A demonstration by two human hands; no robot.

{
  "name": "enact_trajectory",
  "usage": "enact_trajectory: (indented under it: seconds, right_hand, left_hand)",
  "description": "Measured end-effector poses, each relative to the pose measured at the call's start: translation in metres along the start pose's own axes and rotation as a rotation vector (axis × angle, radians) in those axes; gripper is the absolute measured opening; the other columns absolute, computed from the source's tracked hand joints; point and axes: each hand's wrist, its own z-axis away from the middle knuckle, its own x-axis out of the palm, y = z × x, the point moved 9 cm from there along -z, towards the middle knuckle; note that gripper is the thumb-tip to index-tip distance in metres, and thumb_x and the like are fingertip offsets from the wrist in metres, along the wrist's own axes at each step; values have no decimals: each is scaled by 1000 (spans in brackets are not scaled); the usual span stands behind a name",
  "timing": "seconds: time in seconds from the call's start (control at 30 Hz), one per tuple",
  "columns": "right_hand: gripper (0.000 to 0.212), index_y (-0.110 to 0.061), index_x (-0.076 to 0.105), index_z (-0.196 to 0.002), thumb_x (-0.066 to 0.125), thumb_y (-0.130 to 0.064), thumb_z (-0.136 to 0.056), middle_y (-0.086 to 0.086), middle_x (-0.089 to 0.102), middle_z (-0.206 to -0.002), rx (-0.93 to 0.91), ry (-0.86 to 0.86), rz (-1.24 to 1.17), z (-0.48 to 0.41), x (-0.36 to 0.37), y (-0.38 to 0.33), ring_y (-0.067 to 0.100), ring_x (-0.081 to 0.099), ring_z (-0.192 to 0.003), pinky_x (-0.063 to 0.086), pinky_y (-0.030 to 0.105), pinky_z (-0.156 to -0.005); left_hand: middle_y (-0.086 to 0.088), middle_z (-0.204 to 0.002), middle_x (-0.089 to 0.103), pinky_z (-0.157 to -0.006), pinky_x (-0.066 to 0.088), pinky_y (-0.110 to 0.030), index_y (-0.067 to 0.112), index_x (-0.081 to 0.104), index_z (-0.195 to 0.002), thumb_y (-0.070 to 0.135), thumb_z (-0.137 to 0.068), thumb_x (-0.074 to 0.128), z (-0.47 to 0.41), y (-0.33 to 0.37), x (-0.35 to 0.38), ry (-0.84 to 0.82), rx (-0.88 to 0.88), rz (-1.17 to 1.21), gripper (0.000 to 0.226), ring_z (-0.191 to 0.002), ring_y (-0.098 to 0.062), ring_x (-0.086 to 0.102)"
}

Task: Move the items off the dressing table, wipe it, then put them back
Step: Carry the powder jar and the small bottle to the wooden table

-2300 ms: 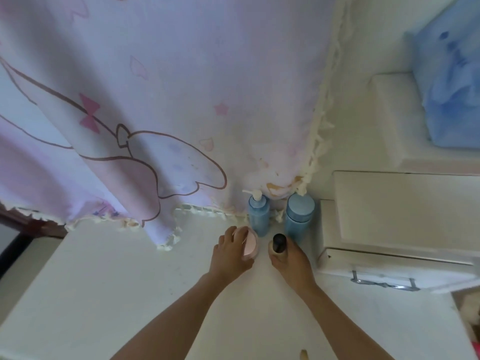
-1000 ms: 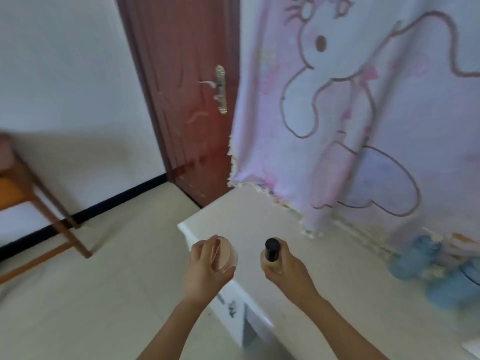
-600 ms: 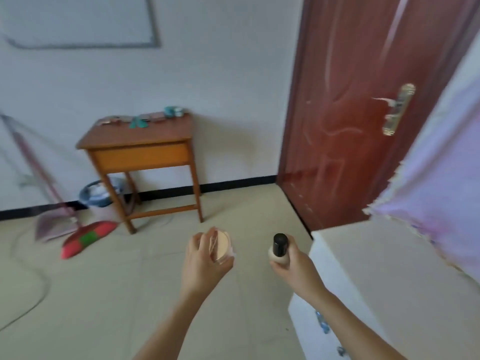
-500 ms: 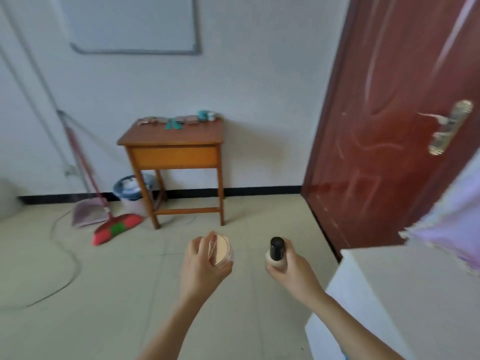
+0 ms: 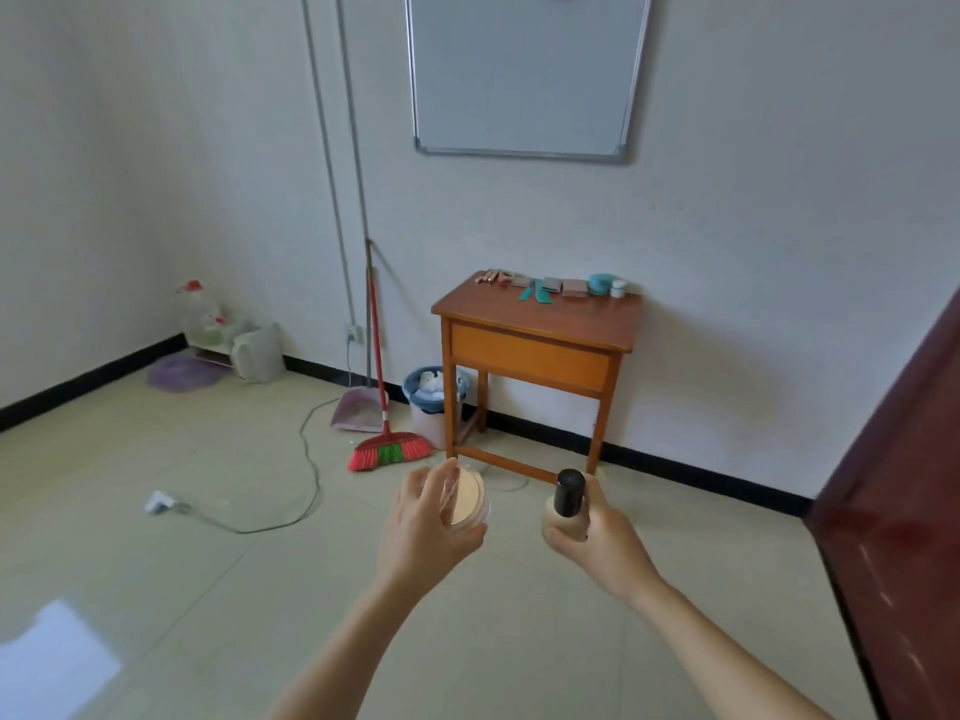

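Observation:
My left hand [image 5: 423, 532] grips a round jar of pale powder [image 5: 466, 497], tilted with its face toward me. My right hand [image 5: 602, 543] holds a beige foundation bottle with a black cap [image 5: 567, 506] upright. Both hands are out in front of me at chest height, over the tiled floor. Ahead against the wall stands a small wooden table [image 5: 540, 330] with several cosmetics in a row along its back edge [image 5: 556, 285]. The dressing table is out of view.
A red broom [image 5: 387, 449], a dustpan [image 5: 358, 410] and a bin [image 5: 431, 402] stand left of the wooden table. A cable with a plug [image 5: 161, 504] trails across the floor. A dark red door [image 5: 898, 511] is at the right. A whiteboard [image 5: 524, 70] hangs above.
I have turned left, away from the dressing table and curtain, with the jar and bottle still in my hands. The wooden table has come to the centre and closer.

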Motion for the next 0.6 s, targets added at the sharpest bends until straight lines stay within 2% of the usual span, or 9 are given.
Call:
enact_trajectory:
  seconds: [0.1, 0.2, 0.3, 0.43, 0.47, 0.53, 0.6]
  right_hand:
    - [38, -40, 32, -104, 63, -31, -83, -11, 60, -82, -37, 26, -16, -36, -28, 11, 0, 59, -78, 44, 8, -62]
    - [41, -47, 31, -103, 63, -32, -83, -13, 60, -85, -65, 37, -38, -69, -56, 26, -4, 58, -80, 44, 4, -63]
    - [41, -51, 30, -102, 62, -34, -83, -14, 60, -87, -68, 7, -45, -98, -74, 47, -3, 59, -82, 44, 5, -66]
    - [37, -45, 31, -104, 60, -33, -85, -11, 60, -85, -43, -33, -55, -127, -80, 78, 1, 60, -80, 45, 10, -67]
    - [35, -44, 33, -104, 60, -32, -85, -9, 61, -84, -33, -42, -65, -133, -79, 86, 2, 61, -78, 45, 11, -66]
    - [30, -42, 36, -99, 59, -31, -86, -7, 62, -78, -29, -61, -82, -149, -76, 95, 2, 61, -73, 47, 11, -63]
    - [28, -40, 37, -100, 60, -31, -86, -8, 61, -75, -30, -77, -76, -169, -73, 101, -1, 61, -73, 47, 10, -62]
  left_hand:
    - [5, -115, 40, -85, 41, -25, 24, 45, -129, 30, -67, 76, -35, 19, 22, 32, -3, 32, 70, -106, -12, 44]
    - [6, -110, 42, -88, 49, -31, 24, 48, -125, 27, -66, 78, -68, 33, 55, 13, 10, 91, 67, -106, -16, 48]
    - [11, -108, 42, -85, 49, -24, 26, 49, -122, 23, -65, 80, -93, 38, 87, 12, -13, 156, 65, -105, -12, 50]
    - [11, -108, 41, -85, 52, -32, 26, 48, -123, 21, -64, 81, -113, 34, 123, 10, -90, 195, 67, -103, -13, 50]
    - [12, -108, 41, -84, 52, -29, 27, 48, -123, 22, -65, 80, -118, 32, 129, 2, -93, 187, 67, -102, -11, 51]
    - [19, -107, 40, -77, 47, -12, 33, 47, -122, 27, -64, 80, -132, 29, 138, -8, -79, 172, 66, -99, -3, 50]
    - [21, -107, 39, -73, 44, -8, 35, 45, -122, 29, -65, 79, -150, 21, 142, -12, -91, 161, 67, -98, 3, 48]
